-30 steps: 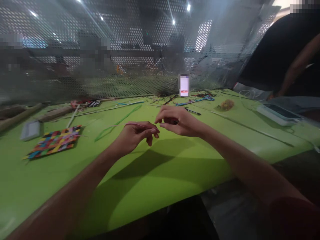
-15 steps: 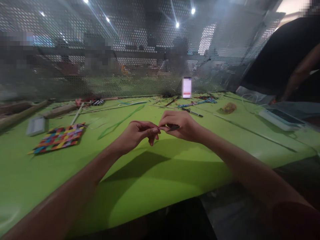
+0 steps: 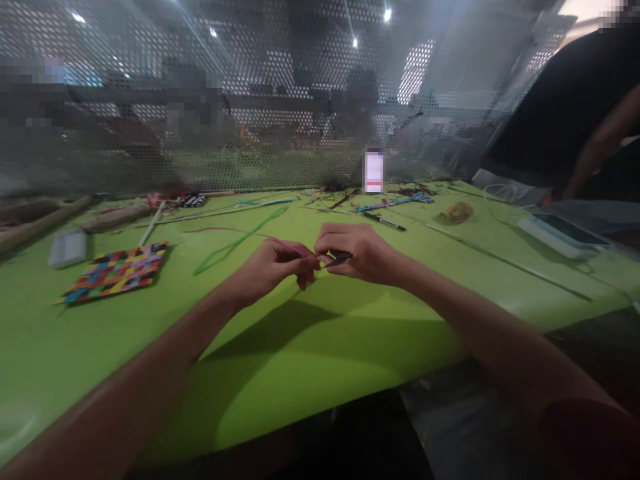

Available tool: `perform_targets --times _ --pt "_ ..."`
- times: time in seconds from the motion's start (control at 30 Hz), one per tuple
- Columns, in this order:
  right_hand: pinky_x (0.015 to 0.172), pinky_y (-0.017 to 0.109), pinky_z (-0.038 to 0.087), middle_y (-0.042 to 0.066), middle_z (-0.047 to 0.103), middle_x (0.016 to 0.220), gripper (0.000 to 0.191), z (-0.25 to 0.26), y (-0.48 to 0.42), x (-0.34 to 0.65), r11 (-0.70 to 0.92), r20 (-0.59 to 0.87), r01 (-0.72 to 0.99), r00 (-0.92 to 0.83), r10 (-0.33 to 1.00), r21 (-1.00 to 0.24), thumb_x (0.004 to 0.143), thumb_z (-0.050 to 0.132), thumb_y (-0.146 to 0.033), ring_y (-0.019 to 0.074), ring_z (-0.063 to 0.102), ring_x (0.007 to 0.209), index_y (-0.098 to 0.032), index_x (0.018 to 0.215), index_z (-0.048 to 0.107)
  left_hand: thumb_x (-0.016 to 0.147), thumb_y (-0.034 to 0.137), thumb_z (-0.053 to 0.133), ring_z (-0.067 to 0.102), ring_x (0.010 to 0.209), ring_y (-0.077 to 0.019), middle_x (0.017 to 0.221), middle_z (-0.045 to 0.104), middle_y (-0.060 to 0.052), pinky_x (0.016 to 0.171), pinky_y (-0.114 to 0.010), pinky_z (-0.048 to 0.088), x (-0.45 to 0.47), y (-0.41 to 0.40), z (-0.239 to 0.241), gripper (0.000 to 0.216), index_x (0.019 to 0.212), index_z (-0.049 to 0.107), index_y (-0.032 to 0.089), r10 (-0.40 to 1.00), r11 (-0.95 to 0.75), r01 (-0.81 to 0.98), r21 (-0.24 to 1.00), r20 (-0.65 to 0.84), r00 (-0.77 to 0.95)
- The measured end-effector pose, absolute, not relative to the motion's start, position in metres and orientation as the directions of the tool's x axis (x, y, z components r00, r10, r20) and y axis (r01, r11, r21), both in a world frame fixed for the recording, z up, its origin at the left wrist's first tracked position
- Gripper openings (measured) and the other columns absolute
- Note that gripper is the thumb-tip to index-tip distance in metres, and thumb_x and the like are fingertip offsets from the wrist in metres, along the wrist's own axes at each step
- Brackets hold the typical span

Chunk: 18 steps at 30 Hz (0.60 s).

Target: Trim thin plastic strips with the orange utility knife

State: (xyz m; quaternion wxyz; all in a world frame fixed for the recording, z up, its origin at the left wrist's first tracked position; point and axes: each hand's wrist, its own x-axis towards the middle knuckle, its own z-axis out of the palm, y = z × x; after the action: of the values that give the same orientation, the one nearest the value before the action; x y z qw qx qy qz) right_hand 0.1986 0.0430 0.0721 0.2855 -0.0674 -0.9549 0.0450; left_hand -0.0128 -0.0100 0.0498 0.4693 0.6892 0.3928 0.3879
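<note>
My left hand (image 3: 280,265) is closed in a pinch on a thin pink strip (image 3: 250,232), whose loose end trails off to the left above the table. My right hand (image 3: 357,252) is closed around a small dark pointed tool (image 3: 341,259), which looks like a blade; most of it is hidden by the fingers. Its tip points toward the fingertips of my left hand, and the two hands nearly meet over the green tabletop (image 3: 310,353). Behind my left hand lies a looped green strip (image 3: 240,241).
A colourful woven mat (image 3: 117,272) lies at the left beside a white box (image 3: 69,247). A pen (image 3: 384,221), a lit phone (image 3: 374,172) and strip scraps stand or lie farther back. At right are a long thin stick (image 3: 510,262), a device (image 3: 565,235) and another person (image 3: 555,113).
The pink strip now stretches out to the left of my left hand. The dark tool in my right hand has turned, its tip nearer my left fingertips. The view has shifted slightly.
</note>
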Motion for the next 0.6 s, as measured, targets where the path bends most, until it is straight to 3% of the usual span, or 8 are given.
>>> perform_targets --times 0.2,0.4,0.6 --pt "0.068 0.022 0.037 0.004 0.058 0.083 0.008 0.07 0.041 0.196 0.983 0.562 0.122 -0.807 0.18 -0.139 0.092 0.061 -0.016 0.0108 0.049 0.073 -0.013 0.085 0.061 0.085 0.028 0.071 0.066 0.059 -0.0135 0.07 0.074 -0.005 0.062 -0.027 0.055 -0.012 -0.007 0.036 0.017 0.076 0.074 0.014 0.868 -0.189 0.149 0.971 0.094 0.488" --pt "0.07 0.026 0.036 0.003 0.057 0.077 0.012 0.067 0.047 0.193 0.963 0.628 0.246 -0.735 0.257 -0.106 0.087 0.054 -0.007 0.0127 0.047 0.073 -0.016 0.079 0.055 0.083 0.026 0.07 0.066 0.063 -0.0137 0.072 0.074 -0.005 0.061 -0.024 0.051 -0.001 -0.013 0.028 0.014 0.084 0.076 0.013 0.794 -0.191 0.264 0.945 -0.009 0.608" --pt "0.064 0.028 0.035 0.002 0.054 0.071 0.018 0.063 0.066 0.197 0.871 0.695 0.407 -0.542 0.473 -0.275 0.081 0.058 -0.009 0.0115 0.044 0.065 -0.018 0.07 0.049 0.087 0.035 0.068 0.065 0.062 -0.014 0.072 0.075 -0.005 0.058 -0.023 0.048 0.009 -0.025 0.029 0.023 0.081 0.077 0.016 0.697 -0.244 0.362 0.9 -0.097 0.711"
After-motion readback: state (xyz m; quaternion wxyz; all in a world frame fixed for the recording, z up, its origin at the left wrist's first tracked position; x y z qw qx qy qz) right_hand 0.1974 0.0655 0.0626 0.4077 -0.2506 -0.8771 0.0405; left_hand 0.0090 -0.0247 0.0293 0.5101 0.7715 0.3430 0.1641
